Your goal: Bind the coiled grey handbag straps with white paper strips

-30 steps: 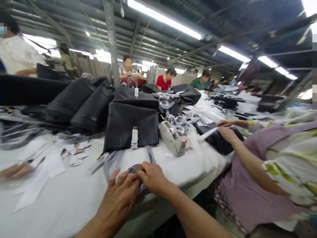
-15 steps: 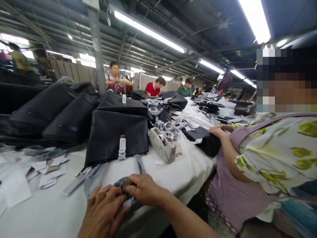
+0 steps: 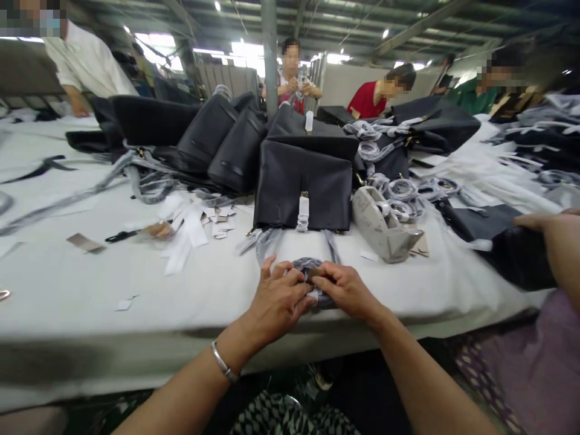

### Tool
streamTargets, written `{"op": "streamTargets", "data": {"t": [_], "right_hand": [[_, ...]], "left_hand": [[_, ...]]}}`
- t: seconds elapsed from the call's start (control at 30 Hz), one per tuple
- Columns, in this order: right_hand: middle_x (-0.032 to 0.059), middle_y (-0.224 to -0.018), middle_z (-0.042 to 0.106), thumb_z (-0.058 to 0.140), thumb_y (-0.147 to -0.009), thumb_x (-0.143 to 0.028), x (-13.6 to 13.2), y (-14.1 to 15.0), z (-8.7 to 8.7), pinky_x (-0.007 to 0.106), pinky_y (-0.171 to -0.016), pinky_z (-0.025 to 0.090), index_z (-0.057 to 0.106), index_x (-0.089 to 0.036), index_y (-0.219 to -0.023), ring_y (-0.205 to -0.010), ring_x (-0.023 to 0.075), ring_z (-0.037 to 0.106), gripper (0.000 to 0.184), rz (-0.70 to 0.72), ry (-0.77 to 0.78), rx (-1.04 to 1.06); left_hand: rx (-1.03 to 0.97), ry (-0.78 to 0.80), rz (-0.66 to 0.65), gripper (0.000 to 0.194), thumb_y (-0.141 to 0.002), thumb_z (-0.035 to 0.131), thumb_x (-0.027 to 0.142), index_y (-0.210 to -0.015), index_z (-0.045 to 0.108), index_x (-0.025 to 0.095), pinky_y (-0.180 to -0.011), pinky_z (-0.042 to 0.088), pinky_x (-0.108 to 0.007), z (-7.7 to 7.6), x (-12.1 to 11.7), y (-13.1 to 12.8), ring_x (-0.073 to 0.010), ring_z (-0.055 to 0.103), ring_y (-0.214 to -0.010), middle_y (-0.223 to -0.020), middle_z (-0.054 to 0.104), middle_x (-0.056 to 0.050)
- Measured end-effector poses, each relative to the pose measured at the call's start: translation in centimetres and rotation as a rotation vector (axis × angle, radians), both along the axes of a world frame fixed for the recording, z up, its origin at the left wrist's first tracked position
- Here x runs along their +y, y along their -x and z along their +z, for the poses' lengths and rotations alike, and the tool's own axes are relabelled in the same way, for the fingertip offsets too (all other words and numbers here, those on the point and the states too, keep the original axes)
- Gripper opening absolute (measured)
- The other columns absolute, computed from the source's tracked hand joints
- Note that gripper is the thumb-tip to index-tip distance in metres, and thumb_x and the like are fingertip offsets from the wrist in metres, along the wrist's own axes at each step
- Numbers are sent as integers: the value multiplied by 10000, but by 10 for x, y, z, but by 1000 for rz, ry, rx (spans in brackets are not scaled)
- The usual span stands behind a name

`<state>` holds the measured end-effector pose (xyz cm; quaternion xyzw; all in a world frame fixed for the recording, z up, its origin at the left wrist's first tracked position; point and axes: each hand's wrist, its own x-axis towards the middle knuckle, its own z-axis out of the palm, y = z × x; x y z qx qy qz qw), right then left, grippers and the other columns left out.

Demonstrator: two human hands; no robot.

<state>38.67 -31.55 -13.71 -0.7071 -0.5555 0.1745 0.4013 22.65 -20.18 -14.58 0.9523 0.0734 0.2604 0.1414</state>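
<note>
White-covered table [image 3: 181, 314]: it runs under the black bag [image 3: 285, 181] and out past both its sides.
Tape dispenser [image 3: 385, 226]: just right of the bag (scuffed, by the look of it).
Your left hand [image 3: 274, 302]: in front of the bag, fingers bent and spread over the coil; you may be pressing or gripping, I cannot tell.
Your right hand [image 3: 351, 293]: also in front of the bag, thumb and fingers closed on the brown piece.
Wrapped coil [image 3: 308, 263]: it could spring loose if your left fingers ease off, and its slick-looking wrap could slide. It lies on the bag's near side, under and between your hands, touching both.
Brown piece [image 3: 314, 275]: an uneven pinch could crease or skew it. It sits at your right fingertips, over the coil, in front of the bag.
</note>
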Motion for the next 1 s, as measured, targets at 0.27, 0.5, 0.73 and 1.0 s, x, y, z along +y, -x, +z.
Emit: {"op": "streamTargets", "data": {"t": [0.27, 0.5, 0.73, 1.0], "right_hand": [[16, -725, 662, 599, -893, -266, -3, -7, -3, 243, -643, 440, 690, -174, -778, -672, 135, 596, 173, 129, -129, -34], [33, -793, 712, 645, -864, -186, -4, -9, -11, 262, -688, 507, 720, -188, -834, -739, 154, 656, 80, 197, -302, -17], [34, -787, 730, 612, -888, -179, -6, -8, -5, 296, -694, 524, 729, -210, -854, -736, 165, 671, 125, 320, -372, -73], [23, -797, 728, 621, -848, -124, -6, -7, -7, 277, -697, 527, 719, -212, -871, -755, 159, 677, 134, 323, -406, -86]], "left_hand": [[-1, 112, 87, 92, -859, 679, 352, -867, 738, 281, -1121, 92, -525, -1, -6, -3, -252, 473, -1112, -940, 683, 14], [58, 227, 114, 143, -737, 795, 342, -774, 704, 238, -1090, 146, -517, 5, 0, -7, -255, 493, -1084, -826, 690, 13], [72, 226, 155, 215, -726, 788, 358, -762, 645, 202, -1044, 233, -485, 9, 1, -9, -256, 487, -1055, -818, 660, -7], [54, 262, 171, 173, -734, 737, 258, -864, 632, 215, -998, 286, -442, 10, -1, -9, -255, 455, -1062, -876, 645, -6]]}}
